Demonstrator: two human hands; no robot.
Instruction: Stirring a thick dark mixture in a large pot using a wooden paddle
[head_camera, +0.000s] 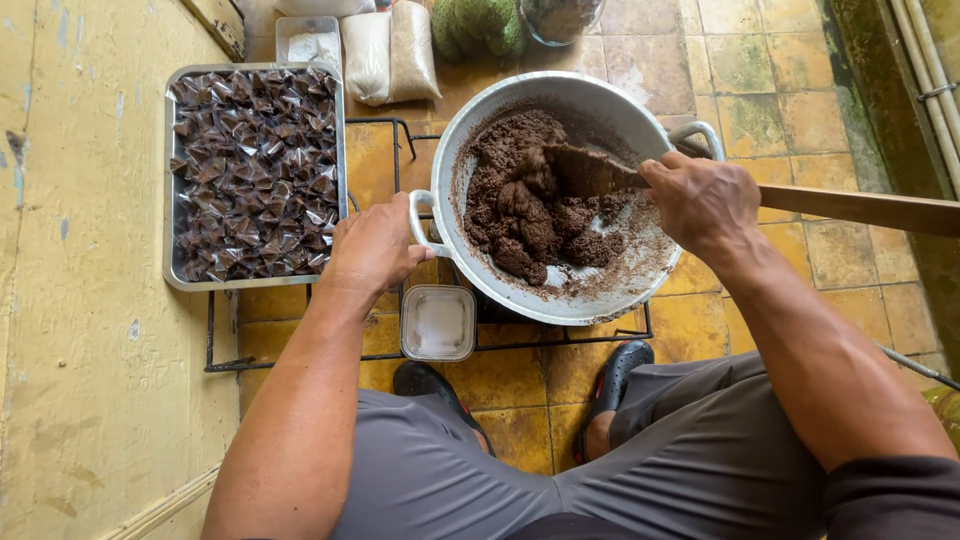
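Far to the left of both grips sits a metal tray (168, 180) packed with small dark sweets in clear wrappers (255, 170), glinting where the plastic folds. Just right of it, the left hand (375, 245) is closed around the near loop handle of a big pale metal pan (600, 100), fingers curled over the rim. Below that grip, a small square plastic tub (437, 322) rests on the black wire rack (300, 365) that carries the pan. Inside the pan, between the two grips, lies a coarse dark brown mass (525, 215): crumbly and clumped, piled toward the left wall, with a thin smear and loose crumbs over the bare metal on the right. A wooden paddle (860, 207) has its blade sunk in the heap, coated brown. The right hand (700, 200) is wrapped tightly round the paddle's shaft just above the pan's right rim, the long handle running on past the grip to the right. Beyond the pan lie pale filled bags (390, 50).
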